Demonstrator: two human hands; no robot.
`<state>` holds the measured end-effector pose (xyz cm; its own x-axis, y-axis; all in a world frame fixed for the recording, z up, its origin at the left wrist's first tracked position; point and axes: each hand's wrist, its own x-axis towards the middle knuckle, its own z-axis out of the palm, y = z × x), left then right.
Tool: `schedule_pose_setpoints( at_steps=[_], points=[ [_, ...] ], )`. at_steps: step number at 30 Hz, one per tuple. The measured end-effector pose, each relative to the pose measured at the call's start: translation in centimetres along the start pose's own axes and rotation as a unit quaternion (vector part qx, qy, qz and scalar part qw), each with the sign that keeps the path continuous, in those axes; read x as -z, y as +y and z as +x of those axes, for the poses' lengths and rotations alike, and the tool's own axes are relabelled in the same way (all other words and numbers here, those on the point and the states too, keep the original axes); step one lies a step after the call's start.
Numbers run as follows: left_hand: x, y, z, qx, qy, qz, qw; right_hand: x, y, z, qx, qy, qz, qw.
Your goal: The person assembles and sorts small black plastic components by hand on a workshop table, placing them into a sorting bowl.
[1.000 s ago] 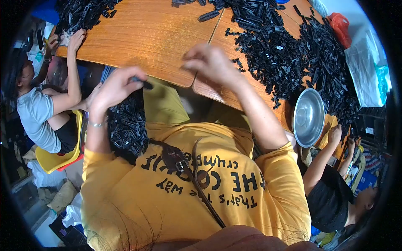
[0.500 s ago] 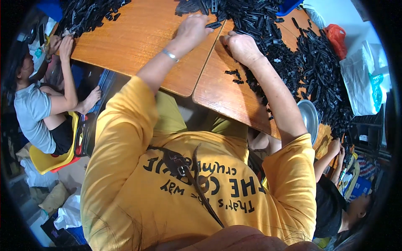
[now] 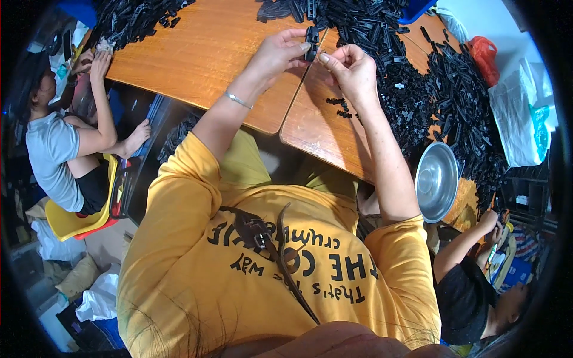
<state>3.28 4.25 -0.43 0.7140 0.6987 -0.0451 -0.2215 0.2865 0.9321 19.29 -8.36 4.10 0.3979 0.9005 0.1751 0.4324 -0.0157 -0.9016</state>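
Between the fingers of my left hand (image 3: 276,56) is a narrow black plastic part (image 3: 311,44), held upright above the wooden table (image 3: 215,51). My right hand (image 3: 353,68) is close beside it, thumb and forefinger pinched together near the part's lower end. Whatever sits in that pinch is too small to make out. Beyond my hands lies a heap of long black plastic parts (image 3: 364,30). A pile of smaller black pieces (image 3: 406,107) spreads to the right of my right hand, and a few loose small pieces (image 3: 340,107) lie below it.
A metal bowl (image 3: 437,182) stands at the table's right edge. More long black parts (image 3: 465,113) cover the right side, near a red plastic bag (image 3: 482,59) and a white sack (image 3: 518,113). Co-workers sit at left (image 3: 65,143) and lower right (image 3: 468,286).
My left hand has brought the black part upright. My right hand has risen from the table by the small pieces and turned, its pinch now beside that part. More of the bowl shows.
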Motion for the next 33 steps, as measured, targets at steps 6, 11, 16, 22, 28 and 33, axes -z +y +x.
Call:
schedule_pose_setpoints(
  at_steps=[6, 11, 16, 22, 28, 33],
  points=[
    [-1.0, 0.8, -2.7, -0.02, -0.045, -0.037, 0.998, -1.7, -1.0, -1.7, 0.088, 0.094, 0.062, 0.99],
    [-1.8, 0.8, -3.7, -0.04, -0.039, -0.026, 0.998, -2.8, -0.6, -1.9, 0.221, 0.175, -0.012, 0.96],
    [-1.5, 0.5, -3.9, -0.074, -0.056, -0.012, 0.996, -3.1, -0.4, -2.2, 0.214, 0.175, -0.019, 0.961],
    [-1.8, 0.7, -4.3, -0.076, -0.058, -0.016, 0.995, -2.7, -0.9, -2.8, 0.198, 0.144, -0.035, 0.969],
    [-1.1, -0.2, -3.6, -0.052, -0.064, -0.083, 0.993, -2.5, -0.8, -3.2, 0.217, 0.141, -0.056, 0.964],
    [-1.0, 0.1, -3.4, -0.049, -0.112, -0.126, 0.984, -1.8, -0.3, -3.6, 0.221, 0.128, -0.046, 0.966]
  ],
)
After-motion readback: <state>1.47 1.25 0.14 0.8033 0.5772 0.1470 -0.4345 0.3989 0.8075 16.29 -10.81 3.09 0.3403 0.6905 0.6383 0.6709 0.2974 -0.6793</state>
